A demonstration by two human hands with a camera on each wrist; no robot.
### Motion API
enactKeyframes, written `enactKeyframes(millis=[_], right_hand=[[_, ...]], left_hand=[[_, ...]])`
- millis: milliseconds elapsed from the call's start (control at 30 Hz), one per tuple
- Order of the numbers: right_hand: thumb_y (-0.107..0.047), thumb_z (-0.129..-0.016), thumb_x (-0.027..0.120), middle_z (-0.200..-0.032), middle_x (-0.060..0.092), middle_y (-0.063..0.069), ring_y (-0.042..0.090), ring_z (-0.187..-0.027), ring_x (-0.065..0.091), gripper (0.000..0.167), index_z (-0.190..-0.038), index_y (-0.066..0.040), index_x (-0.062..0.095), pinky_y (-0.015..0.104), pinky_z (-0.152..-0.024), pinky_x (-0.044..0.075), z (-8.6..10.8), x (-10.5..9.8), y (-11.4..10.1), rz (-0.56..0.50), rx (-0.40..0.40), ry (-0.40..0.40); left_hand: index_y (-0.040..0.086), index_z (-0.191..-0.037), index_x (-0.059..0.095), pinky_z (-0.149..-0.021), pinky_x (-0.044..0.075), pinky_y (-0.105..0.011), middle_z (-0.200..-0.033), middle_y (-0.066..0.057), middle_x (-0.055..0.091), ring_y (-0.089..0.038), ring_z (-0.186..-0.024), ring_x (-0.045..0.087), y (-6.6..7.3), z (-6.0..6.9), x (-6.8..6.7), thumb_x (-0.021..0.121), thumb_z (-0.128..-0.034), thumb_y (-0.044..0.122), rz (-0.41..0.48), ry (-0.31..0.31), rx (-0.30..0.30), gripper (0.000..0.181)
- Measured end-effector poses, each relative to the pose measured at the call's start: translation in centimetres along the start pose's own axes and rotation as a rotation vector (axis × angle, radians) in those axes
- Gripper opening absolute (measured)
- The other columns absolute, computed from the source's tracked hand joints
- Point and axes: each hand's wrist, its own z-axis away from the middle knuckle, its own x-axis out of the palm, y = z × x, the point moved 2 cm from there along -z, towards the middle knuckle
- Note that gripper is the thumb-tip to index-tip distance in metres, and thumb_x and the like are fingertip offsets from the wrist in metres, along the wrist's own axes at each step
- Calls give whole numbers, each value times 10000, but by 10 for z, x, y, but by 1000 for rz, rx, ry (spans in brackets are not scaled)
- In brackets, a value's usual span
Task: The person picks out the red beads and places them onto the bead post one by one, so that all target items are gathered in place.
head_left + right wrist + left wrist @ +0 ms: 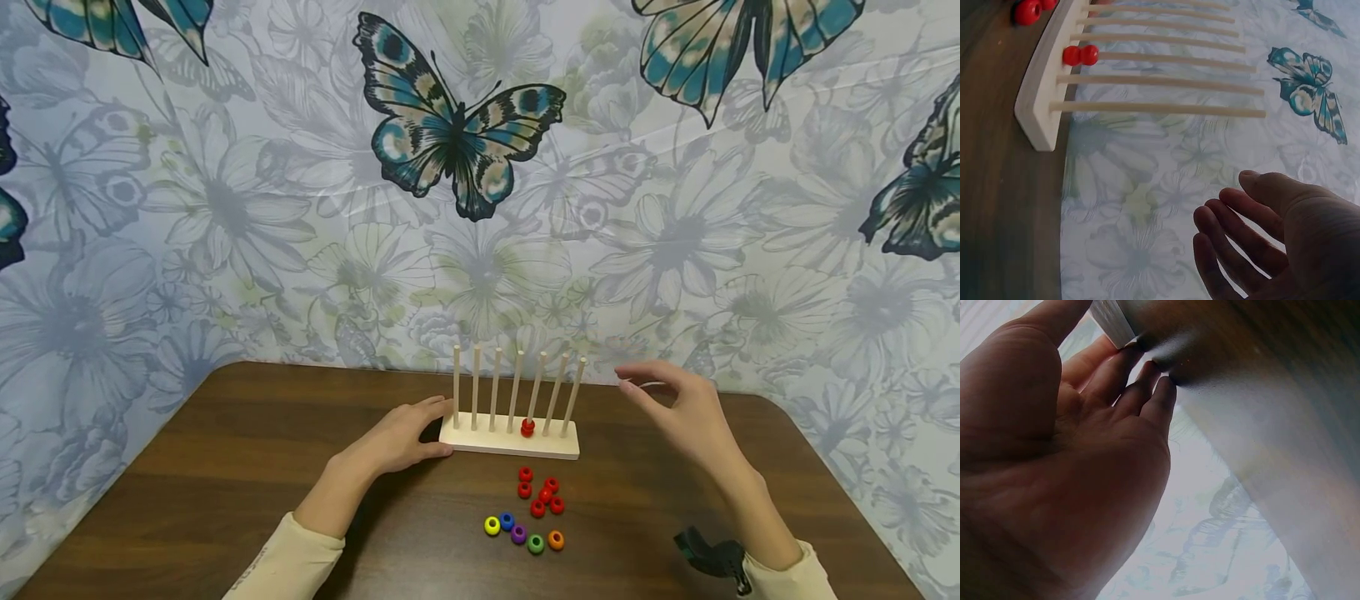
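While left hand (pixel 403 433) holds pegboard (pixel 483 438), right hand (pixel 688 414) hovers.

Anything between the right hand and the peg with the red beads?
Yes: the sixth peg and seventh peg from the left, both bare, stand between the right hand and the beaded peg. Nothing visible hangs above their tops.

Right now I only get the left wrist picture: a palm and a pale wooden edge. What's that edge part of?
Observer: A wooden peg stand with seven pegs in a row.
Operator: Fun! Is anything threaded on them?
Observer: Two red beads, one above the other, on the third peg from the right.
Operator: And the other one of the hands, what's it up to?
Observer: The right hand is raised to the right of the stand, touching neither it nor any bead.
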Motion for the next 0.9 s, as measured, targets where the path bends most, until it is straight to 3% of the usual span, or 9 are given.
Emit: enactKeyframes(millis=[167,367,500,667,800,900], right_hand=[[-206,-991,767,-1099,802,-45,14,-969,721,184,-1172,-213,802,141,-856,556,3,1,8,-11,0,-11],[-296,-964,799,-1062,791,-119,74,-957,752,156,-1120,-286,793,254,-813,599,8,15,17,-45,71,-91],[-305,-952,808,-1076,793,-85,95,-969,755,162,-1110,-319,778,312,-839,620,12,28,19,-122,64,-178],[-256,-947,813,-1094,799,26,107,-968,749,194,-1133,-204,793,321,-890,621,15,46,19,-217,23,-290],[-251,-941,820,-1070,803,-5,125,-955,753,216,-1123,-136,802,329,-885,618,18,61,17,-254,9,-407],[-238,-943,818,-1071,803,-28,132,-978,747,189,-1112,-155,809,336,-885,611,21,70,14,-260,-4,-500]], left_hand=[[33,-1522,548,-1156,446,-580,-1582,-244,497,-448,-1407,535,-1,0,0,803,-955,259,-9,4,11,662],[30,-1522,547,-1146,453,-587,-1576,-257,497,-456,-1400,538,0,0,0,802,-956,250,-4,4,27,659],[36,-1525,545,-1150,448,-588,-1583,-253,491,-455,-1405,533,1,0,-1,798,-959,252,0,-2,25,657],[44,-1526,547,-1150,449,-585,-1584,-244,495,-450,-1402,539,2,0,-1,803,-955,263,-5,0,16,663],[34,-1518,551,-1147,449,-592,-1578,-247,501,-459,-1392,544,1,0,-1,807,-951,272,-6,3,15,666],[31,-1517,551,-1149,446,-593,-1578,-251,498,-462,-1394,541,1,1,-1,808,-950,271,-4,4,14,667]])
